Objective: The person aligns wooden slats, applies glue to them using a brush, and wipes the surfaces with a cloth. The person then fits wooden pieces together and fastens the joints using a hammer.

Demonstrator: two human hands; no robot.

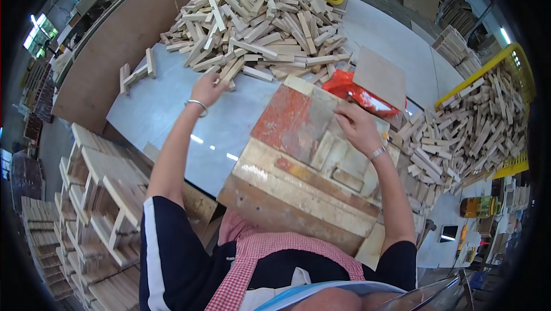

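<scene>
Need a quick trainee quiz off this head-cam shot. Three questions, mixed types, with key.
1. Which hand is at the near edge of the big wood pile?
A) right
B) left
C) neither

2. True or false: both wrists are bare.

3. Fill in: the yellow basket on the person's right holds ____.

Key:
1. B, the left hand.
2. False: the left wrist wears a bracelet, the right a band.
3. Wooden pieces.
</scene>
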